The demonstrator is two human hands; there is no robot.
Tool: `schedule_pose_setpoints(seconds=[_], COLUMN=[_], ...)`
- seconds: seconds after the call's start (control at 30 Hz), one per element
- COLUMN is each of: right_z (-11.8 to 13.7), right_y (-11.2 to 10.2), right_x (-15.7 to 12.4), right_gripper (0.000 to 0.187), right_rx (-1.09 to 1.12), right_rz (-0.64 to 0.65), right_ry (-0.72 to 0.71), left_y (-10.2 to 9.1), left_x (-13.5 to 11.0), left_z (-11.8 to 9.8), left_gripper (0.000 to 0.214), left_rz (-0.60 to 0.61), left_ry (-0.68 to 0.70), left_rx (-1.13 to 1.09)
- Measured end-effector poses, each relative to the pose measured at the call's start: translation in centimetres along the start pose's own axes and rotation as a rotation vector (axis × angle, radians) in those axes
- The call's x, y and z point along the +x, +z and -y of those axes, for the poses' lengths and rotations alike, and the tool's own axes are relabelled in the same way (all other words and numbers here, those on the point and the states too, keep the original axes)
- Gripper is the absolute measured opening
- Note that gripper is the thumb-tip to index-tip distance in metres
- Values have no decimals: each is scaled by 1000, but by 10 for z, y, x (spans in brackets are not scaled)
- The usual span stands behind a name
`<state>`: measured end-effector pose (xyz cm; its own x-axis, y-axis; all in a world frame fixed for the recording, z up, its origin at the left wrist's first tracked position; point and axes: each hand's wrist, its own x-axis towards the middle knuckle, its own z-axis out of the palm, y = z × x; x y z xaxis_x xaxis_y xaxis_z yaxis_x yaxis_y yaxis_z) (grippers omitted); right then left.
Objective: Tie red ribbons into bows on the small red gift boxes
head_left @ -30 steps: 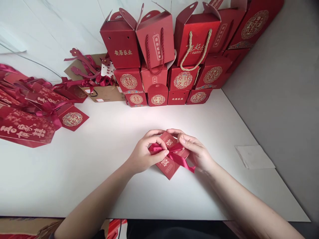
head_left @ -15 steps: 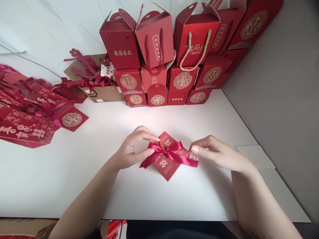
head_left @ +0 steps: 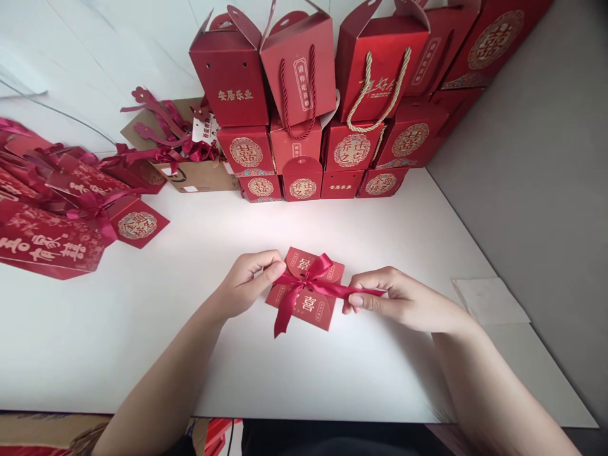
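A small red gift box (head_left: 319,311) with pale lettering stands on the white table in front of me. Across its top lies a dark pink satin ribbon (head_left: 327,288) tied in a bow. My left hand (head_left: 254,275) pinches the bow's left loop between thumb and fingers at the box's left edge. On the other side, my right hand (head_left: 387,294) is closed on the ribbon's right tail, which it holds out straight. The other tail hangs loose over the near left side of the box.
Stacked red gift boxes (head_left: 298,155), some with rope handles, line the back wall. A cardboard box (head_left: 204,177) of ribbons and tags sits beside them. Finished-looking red boxes with bows (head_left: 137,221) crowd the left. A white sheet (head_left: 491,301) lies at right.
The box has turned and shifted slightly left. My left fingers have closed on the bow's loop, and my right hand now grips the ribbon tail and pulls it straight.
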<state>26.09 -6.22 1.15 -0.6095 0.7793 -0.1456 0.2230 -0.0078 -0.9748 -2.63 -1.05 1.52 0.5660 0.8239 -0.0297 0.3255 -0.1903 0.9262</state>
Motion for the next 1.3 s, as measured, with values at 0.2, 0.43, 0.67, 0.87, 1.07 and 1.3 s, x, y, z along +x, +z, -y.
schedule_pose_setpoints(seconds=[0.2, 0.43, 0.67, 0.87, 1.07, 1.3], right_z=[-6, -13, -12, 8, 26, 13], right_y=[-2, -6, -11, -6, 48, 62], right_x=[3, 5, 3, 2, 31, 39], right_gripper=[39, 38, 38, 15, 9, 1], right_rx=[99, 140, 32, -200, -558, -443], right_rz=[0, 81, 122, -482, -516, -598], right_ry=[42, 87, 120, -134, -351, -286], left_y=[3, 5, 7, 7, 8, 8], left_x=[2, 4, 4, 0, 1, 2], left_z=[-5, -6, -4, -6, -3, -1], left_gripper=[37, 36, 38, 36, 33, 32], left_rz=[6, 52, 72, 113, 78, 106], left_ry=[-89, -166, -171, -158, -32, -32], left_rx=[20, -93, -170, -174, -83, -106])
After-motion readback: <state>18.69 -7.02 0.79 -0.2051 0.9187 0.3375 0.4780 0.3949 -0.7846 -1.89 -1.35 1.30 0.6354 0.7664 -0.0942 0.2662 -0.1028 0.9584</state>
